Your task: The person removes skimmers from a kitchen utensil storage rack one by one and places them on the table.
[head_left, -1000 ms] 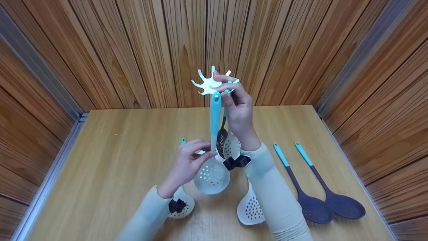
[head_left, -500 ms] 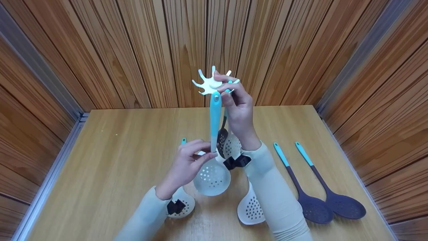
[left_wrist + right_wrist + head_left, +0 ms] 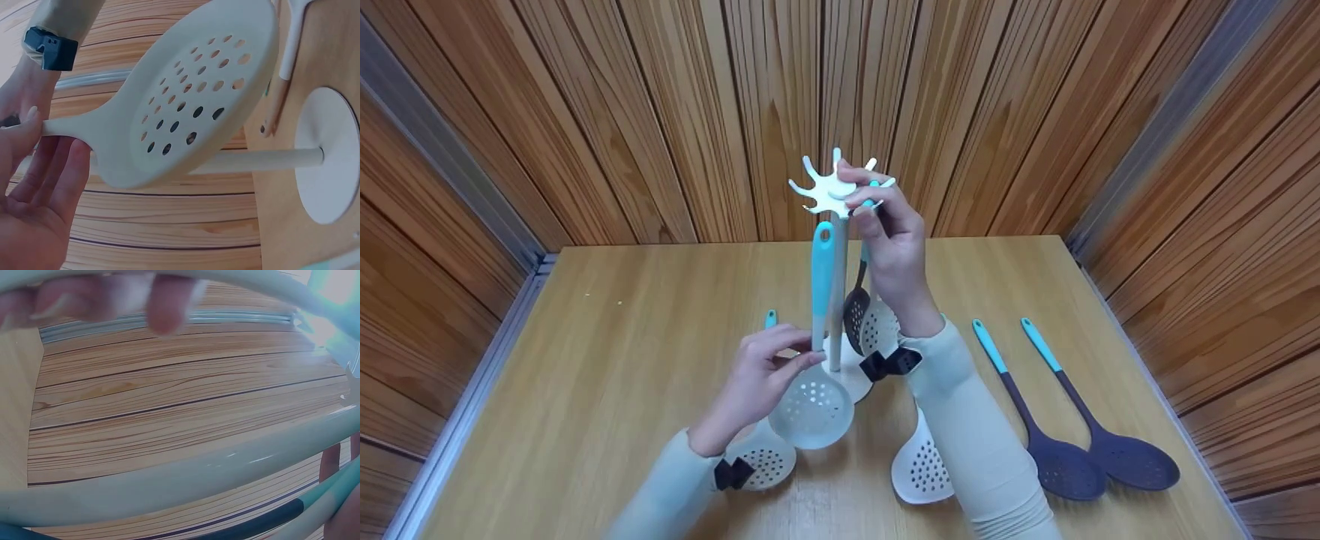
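Observation:
My left hand (image 3: 757, 379) pinches a white skimmer (image 3: 812, 411) by its neck, below the turquoise handle. It hangs upright just left of the stand's pole, its handle top below the hooks. In the left wrist view, its perforated head (image 3: 185, 101) fills the middle. The white utensil stand (image 3: 838, 300) has a ring of hooks on top and a round base. My right hand (image 3: 896, 244) grips the stand's top at its right side, fingers over the hooks. A dark slotted utensil (image 3: 855, 315) and a white slotted one (image 3: 880, 330) hang beside that hand.
Another white slotted utensil (image 3: 769, 461) lies on the table (image 3: 622, 375) behind the left wrist. Partly under the right forearm is a white slotted turner (image 3: 921, 465). Two dark skimmers (image 3: 1069, 465) lie at the right. Wood-panelled walls (image 3: 780, 90) enclose the table.
The left hand has brought the white skimmer left and slightly down, from in front of the pole to beside it, so the pole now shows. The right hand keeps its place on the stand.

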The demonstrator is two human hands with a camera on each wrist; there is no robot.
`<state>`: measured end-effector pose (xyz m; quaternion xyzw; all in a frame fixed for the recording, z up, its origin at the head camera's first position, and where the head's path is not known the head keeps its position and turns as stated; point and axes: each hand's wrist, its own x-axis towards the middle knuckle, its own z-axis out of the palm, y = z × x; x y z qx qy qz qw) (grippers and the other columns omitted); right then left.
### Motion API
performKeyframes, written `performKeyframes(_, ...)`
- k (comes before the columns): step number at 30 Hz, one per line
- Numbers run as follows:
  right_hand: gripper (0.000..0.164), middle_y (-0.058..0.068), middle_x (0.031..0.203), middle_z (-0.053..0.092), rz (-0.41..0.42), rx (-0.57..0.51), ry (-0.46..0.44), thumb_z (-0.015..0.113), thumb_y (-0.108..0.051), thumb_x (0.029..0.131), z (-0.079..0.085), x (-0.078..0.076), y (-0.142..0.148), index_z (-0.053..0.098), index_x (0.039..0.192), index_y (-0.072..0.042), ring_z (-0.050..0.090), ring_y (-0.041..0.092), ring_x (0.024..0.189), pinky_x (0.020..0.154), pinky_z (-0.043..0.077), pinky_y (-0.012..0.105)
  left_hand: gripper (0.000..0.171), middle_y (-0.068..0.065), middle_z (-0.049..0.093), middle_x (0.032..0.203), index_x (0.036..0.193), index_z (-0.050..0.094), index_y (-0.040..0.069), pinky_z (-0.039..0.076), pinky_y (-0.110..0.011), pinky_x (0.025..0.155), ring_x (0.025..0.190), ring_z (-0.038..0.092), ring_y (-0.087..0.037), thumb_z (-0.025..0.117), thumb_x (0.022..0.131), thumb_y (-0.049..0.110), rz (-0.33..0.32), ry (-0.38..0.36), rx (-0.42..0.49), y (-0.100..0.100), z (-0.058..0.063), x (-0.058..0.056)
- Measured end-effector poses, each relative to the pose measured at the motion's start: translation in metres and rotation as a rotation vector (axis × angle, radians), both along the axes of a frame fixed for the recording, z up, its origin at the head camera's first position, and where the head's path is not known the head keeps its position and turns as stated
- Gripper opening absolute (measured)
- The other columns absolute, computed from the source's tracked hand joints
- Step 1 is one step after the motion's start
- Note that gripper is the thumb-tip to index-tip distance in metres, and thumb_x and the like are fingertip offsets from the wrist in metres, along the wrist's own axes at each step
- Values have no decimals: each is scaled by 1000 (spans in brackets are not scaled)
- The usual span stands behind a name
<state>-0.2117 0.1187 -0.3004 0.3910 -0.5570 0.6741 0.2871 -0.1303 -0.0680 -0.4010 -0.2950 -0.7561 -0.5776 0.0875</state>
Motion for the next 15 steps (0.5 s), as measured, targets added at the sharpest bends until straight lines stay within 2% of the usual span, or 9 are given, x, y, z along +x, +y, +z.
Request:
performKeyframes(5, 38, 9, 128, 61, 1, -7, -2, 59, -39, 99, -1, 0, 0, 62, 101, -1, 48, 40, 131, 109, 37, 55, 18, 8, 70, 96, 109, 76, 18, 60, -30, 70, 89, 67, -13, 73, 91, 16, 29, -34, -53, -15, -3, -2)
performKeyframes(15, 35, 8, 128, 62, 0, -3, -5, 59, -38, 100, -2, 0, -1, 64, 103, -3, 48, 40, 131, 108, 36, 58, 20, 8, 69, 94, 109, 75, 18, 60, -31, 73, 86, 68, -15, 74, 90, 14, 52, -102, -81, -47, -11, -2)
